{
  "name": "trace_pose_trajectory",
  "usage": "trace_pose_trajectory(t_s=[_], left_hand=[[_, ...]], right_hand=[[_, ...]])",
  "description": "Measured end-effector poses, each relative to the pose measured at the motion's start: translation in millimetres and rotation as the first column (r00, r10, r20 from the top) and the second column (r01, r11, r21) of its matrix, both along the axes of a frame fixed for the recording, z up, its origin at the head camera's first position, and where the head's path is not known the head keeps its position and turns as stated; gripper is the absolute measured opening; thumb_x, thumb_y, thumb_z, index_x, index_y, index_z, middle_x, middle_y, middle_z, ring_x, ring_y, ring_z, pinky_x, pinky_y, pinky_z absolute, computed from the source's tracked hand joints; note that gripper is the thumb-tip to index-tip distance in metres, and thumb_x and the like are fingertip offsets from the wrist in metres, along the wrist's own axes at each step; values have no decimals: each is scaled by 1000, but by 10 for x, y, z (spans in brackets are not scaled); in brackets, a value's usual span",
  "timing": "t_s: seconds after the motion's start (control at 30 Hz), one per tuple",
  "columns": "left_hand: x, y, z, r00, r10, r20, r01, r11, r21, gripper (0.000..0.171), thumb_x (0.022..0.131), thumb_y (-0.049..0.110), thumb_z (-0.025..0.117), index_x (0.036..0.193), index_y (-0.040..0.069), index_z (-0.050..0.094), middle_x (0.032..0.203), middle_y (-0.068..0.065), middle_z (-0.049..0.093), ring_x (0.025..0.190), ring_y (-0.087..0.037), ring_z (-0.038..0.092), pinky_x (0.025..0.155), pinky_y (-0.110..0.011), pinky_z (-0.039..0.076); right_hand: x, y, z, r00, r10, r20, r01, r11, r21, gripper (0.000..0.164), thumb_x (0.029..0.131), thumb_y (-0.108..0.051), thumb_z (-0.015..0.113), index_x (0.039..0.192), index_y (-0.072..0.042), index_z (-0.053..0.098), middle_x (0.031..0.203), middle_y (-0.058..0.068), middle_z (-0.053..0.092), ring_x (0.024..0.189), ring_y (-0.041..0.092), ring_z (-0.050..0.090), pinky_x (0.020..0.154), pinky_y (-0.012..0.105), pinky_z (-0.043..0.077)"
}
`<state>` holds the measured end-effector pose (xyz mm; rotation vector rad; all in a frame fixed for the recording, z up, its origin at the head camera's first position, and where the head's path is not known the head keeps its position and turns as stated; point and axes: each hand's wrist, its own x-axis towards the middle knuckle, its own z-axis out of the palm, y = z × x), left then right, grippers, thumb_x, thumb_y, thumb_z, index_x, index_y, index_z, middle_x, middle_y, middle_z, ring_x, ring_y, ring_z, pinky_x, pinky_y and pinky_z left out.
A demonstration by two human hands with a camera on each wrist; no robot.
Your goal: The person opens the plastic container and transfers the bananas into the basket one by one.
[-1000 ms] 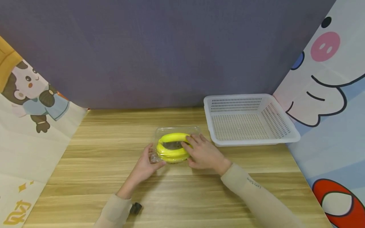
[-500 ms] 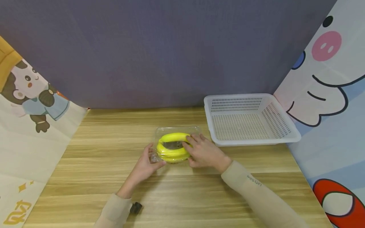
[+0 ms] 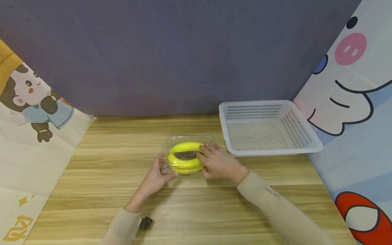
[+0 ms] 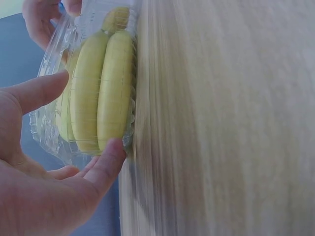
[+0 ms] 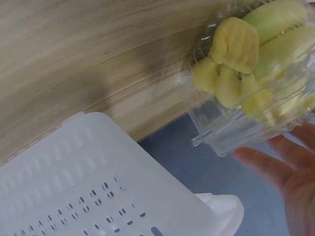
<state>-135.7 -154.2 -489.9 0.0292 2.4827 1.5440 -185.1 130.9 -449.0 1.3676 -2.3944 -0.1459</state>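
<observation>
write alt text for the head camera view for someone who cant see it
Two hands, left hand and right hand, grip a clear plastic box of bananas on a wooden table. An empty white basket sits to its right.

Left hand [image 4: 44,182] holds clear box [image 4: 59,132] of bananas [image 4: 101,93] on table [image 4: 226,118]

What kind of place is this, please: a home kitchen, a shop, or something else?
Probably a staged recording booth, not a real kitchen or shop. A bare wooden table is closed in by a plain grey backdrop and cartoon-printed side panels. On it stand only a white basket and a clear box of bananas.
</observation>
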Motion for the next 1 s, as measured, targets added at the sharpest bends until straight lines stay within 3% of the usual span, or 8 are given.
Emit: trace_pose_trajectory(t_s=[0.67, 1.0], left_hand=[[-12, 5, -2, 1000, 2, -6, -1, 999, 50, 104, 84, 27, 85, 159, 5, 16, 147, -25, 40, 126, -42, 53, 102, -52, 51], [-1, 2, 6, 1000, -9, -15, 10, 999, 44, 106, 85, 24, 85, 159, 1, 13, 146, -28, 40, 124, -42, 54, 99, -52, 53]], right_hand=[[3, -10, 15, 1000, -14, 9, 14, 999, 31, 51, 81, -36, 68, 123, -6, 67, 123, 16, 65, 116, 40, 61, 90, 57, 57], [85, -39, 58, 992, -75, 101, 70, 996, 59, 54, 86, -34, 69, 130, -3, 62, 133, 22, 60, 125, 45, 56, 98, 65, 50]])
